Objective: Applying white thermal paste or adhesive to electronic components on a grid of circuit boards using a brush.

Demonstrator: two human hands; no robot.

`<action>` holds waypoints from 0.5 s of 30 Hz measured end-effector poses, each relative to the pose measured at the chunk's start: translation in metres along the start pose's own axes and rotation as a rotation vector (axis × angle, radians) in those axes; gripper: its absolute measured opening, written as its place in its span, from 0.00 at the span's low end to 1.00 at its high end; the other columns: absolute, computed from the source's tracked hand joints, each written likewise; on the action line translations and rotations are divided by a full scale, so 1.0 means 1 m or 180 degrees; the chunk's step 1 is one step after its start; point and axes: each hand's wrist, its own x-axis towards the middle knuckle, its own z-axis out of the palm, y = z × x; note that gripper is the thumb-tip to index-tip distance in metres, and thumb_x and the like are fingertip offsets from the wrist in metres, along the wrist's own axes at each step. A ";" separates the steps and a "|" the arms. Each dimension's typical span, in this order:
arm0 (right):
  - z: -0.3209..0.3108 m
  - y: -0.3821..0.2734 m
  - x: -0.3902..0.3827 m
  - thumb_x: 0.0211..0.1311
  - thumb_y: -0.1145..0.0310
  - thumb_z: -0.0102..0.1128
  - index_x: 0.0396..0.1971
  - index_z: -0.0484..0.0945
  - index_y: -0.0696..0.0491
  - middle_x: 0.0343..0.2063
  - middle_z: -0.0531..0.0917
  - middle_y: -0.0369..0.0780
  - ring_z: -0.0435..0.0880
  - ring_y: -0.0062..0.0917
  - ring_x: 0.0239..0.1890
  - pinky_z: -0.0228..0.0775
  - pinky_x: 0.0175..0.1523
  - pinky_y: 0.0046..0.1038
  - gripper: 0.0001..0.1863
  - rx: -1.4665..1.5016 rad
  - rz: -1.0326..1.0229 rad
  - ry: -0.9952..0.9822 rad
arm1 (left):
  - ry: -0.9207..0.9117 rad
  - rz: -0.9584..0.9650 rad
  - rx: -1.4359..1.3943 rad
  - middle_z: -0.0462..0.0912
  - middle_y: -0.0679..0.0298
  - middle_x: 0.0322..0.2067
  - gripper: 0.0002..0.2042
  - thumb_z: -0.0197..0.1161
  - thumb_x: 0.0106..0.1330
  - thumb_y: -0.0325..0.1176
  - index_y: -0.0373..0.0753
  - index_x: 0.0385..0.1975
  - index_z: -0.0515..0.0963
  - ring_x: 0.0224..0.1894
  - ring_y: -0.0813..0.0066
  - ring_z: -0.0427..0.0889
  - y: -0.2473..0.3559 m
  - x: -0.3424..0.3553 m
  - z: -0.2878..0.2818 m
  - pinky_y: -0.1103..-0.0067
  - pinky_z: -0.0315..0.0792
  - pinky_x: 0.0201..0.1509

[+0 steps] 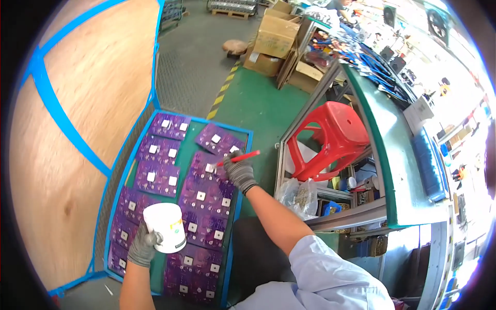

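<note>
Red stick clamped in right hand, white tub in left hand, both above purple boards on blue-edged platform; red stool at right.

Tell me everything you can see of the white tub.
The white tub is round and smooth-sided, seemingly plastic, with yellow and green print and a small dark patch low on its side. The gloved left hand grips its left side. It looks slightly tilted and hides part of the purple boards from view. Whether its top is open or lidded is unclear.
</note>
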 end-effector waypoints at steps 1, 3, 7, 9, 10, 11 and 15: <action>-0.023 0.007 0.010 0.66 0.54 0.64 0.39 0.78 0.54 0.28 0.85 0.47 0.85 0.44 0.35 0.77 0.44 0.43 0.17 -0.0076 -0.0011 0.0149 | -0.0227 -0.0067 -0.0221 0.79 0.66 0.33 0.39 0.70 0.64 0.56 0.30 0.63 0.69 0.31 0.81 0.77 -0.010 0.019 0.005 0.82 0.74 0.34; -0.037 -0.007 0.012 0.66 0.59 0.64 0.40 0.78 0.54 0.30 0.85 0.47 0.86 0.41 0.35 0.77 0.43 0.39 0.13 -0.0616 0.0346 -0.0075 | -0.0328 -0.0133 -0.0339 0.81 0.64 0.37 0.41 0.72 0.61 0.58 0.29 0.63 0.69 0.34 0.78 0.81 -0.027 0.019 -0.012 0.80 0.78 0.37; -0.062 -0.011 0.004 0.69 0.64 0.63 0.38 0.76 0.54 0.25 0.82 0.40 0.82 0.29 0.29 0.76 0.38 0.32 0.09 0.0052 -0.0313 0.0041 | -0.0238 -0.0079 -0.1227 0.84 0.53 0.47 0.48 0.78 0.51 0.61 0.30 0.64 0.68 0.46 0.63 0.87 -0.007 0.030 0.023 0.71 0.86 0.48; -0.067 -0.027 -0.004 0.70 0.64 0.62 0.38 0.76 0.53 0.25 0.81 0.37 0.80 0.24 0.27 0.75 0.36 0.29 0.08 0.0707 -0.0377 -0.0066 | -0.0330 -0.0063 -0.1964 0.83 0.49 0.49 0.51 0.79 0.49 0.62 0.30 0.64 0.67 0.47 0.54 0.88 0.027 0.032 0.032 0.66 0.88 0.45; -0.068 -0.037 -0.009 0.72 0.64 0.61 0.38 0.76 0.52 0.25 0.80 0.34 0.79 0.19 0.26 0.74 0.33 0.25 0.08 0.1349 -0.0431 -0.0195 | -0.0317 -0.0051 -0.1933 0.83 0.49 0.49 0.51 0.79 0.49 0.62 0.30 0.64 0.67 0.47 0.54 0.88 0.032 0.032 0.030 0.66 0.88 0.45; -0.072 -0.053 -0.018 0.74 0.64 0.60 0.38 0.76 0.52 0.25 0.80 0.31 0.78 0.14 0.26 0.73 0.32 0.20 0.08 0.1578 -0.0611 -0.0236 | -0.0395 -0.0075 -0.1965 0.84 0.49 0.49 0.50 0.79 0.49 0.62 0.30 0.65 0.67 0.46 0.54 0.88 0.036 0.030 0.027 0.65 0.88 0.43; -0.124 -0.107 -0.056 0.73 0.63 0.62 0.38 0.76 0.54 0.27 0.81 0.34 0.80 0.16 0.27 0.74 0.32 0.22 0.10 0.2210 -0.0412 -0.0449 | -0.0087 0.0037 -0.1835 0.82 0.52 0.54 0.52 0.82 0.45 0.59 0.32 0.67 0.66 0.54 0.54 0.84 0.040 0.021 0.045 0.59 0.83 0.58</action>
